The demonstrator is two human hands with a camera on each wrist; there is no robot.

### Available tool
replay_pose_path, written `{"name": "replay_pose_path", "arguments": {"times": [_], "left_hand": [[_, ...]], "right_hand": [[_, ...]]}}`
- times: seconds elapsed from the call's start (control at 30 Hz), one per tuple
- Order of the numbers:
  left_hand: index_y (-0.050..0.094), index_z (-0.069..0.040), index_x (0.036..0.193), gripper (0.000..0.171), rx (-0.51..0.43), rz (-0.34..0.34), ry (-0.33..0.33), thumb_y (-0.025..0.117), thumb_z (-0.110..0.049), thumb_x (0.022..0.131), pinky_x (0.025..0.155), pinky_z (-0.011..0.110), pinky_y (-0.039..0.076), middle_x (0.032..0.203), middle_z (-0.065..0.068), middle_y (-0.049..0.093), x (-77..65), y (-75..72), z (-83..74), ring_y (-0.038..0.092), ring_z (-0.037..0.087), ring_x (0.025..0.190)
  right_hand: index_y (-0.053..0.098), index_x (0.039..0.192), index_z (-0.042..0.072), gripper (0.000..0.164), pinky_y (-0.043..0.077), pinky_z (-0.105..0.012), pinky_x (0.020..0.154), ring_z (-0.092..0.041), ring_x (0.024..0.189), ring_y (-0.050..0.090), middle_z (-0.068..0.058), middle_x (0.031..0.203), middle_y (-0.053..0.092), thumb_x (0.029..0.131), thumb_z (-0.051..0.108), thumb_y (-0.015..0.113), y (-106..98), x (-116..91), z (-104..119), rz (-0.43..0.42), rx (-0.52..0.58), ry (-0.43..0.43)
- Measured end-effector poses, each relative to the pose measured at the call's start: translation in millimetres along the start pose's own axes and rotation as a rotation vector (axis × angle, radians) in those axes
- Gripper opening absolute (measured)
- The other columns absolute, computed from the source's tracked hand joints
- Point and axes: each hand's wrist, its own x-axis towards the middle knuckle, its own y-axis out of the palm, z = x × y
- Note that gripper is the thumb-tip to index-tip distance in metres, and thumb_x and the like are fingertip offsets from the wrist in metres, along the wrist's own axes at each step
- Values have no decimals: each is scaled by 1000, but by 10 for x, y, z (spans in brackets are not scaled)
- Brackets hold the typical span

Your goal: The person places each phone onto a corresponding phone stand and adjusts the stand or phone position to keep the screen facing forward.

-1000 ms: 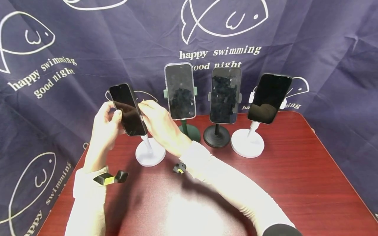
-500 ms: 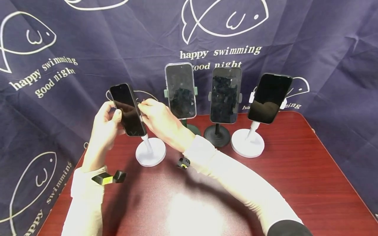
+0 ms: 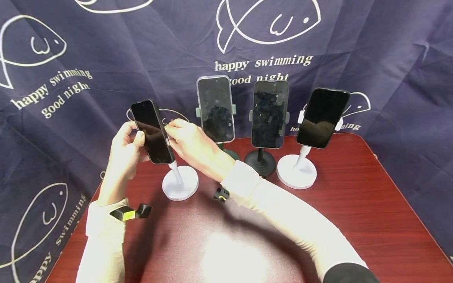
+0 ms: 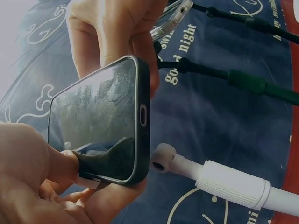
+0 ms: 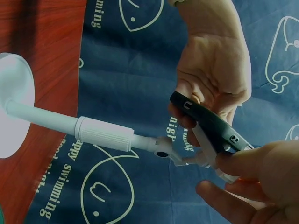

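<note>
A black-cased phone point(image 3: 152, 131) stands tilted on the leftmost white phone stand point(image 3: 185, 184), screen toward me. My left hand point(image 3: 124, 154) grips its left edge, thumb on the front and fingers behind. At the opposite edge, my right hand point(image 3: 194, 147) pinches the holder's clamp beside the phone. From the right wrist, the white clamp point(image 5: 203, 140) shows behind the phone, with my right thumb point(image 5: 238, 161) at its end. The left wrist view shows the phone's charging port point(image 4: 143, 115) and the stand's ribbed collar point(image 4: 231, 184). My right fingertips are partly hidden behind the phone.
To the right stand a clear-cased phone point(image 3: 216, 110) on a green stand, a phone point(image 3: 270, 114) on a black stand point(image 3: 260, 163), and another phone point(image 3: 323, 118) on a white stand point(image 3: 296, 173). A fish-print cloth point(image 3: 159, 51) hangs behind the red table point(image 3: 347, 204).
My right forearm has shifted slightly to the right, its hand staying at the phone's right edge. The left hand, phone and stands look almost unchanged.
</note>
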Motion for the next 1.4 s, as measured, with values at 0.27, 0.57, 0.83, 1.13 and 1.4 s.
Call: {"name": "replay_pose_path", "arguments": {"times": [0.27, 0.57, 0.83, 1.13, 1.4], "left_hand": [[55, -21, 109, 19, 38, -12, 1, 45, -4, 107, 55, 29, 60, 83, -7, 69, 16, -5, -9, 73, 7, 66], [56, -19, 106, 19, 85, -24, 19, 45, -4, 106, 53, 29, 60, 80, -7, 71, 13, -7, -32, 73, 8, 63], [55, -20, 104, 20, 140, -22, 20, 46, -2, 105, 52, 28, 59, 78, -9, 71, 20, -19, -57, 72, 6, 61], [55, -24, 105, 21, 283, -59, 22, 48, -4, 105, 52, 27, 59, 79, -13, 70, 35, -46, -68, 70, 5, 60], [55, -23, 107, 20, 313, -63, 21, 48, -4, 105, 51, 27, 58, 78, -14, 70, 31, -38, -50, 70, 5, 60]], "right_hand": [[74, 111, 8, 18, 58, -28, 84, -15, 98, 70, -4, 107, 69, 98, 4, 63, -50, 9, -6, 18, -26, -3], [73, 102, 8, 12, 59, -32, 77, -18, 89, 72, -3, 102, 68, 98, 6, 62, -78, 22, -25, 38, -91, -19], [69, 95, 8, 6, 59, -33, 74, -18, 83, 71, -3, 98, 67, 96, 7, 63, -98, 32, -47, 54, -112, -32], [70, 97, 7, 7, 60, -34, 76, -18, 87, 72, -3, 99, 70, 94, 6, 63, -123, 41, -54, 51, -122, -30], [70, 95, 7, 6, 60, -34, 74, -18, 86, 72, -3, 98, 69, 95, 7, 64, -102, 24, -54, 53, -143, -17]]}}
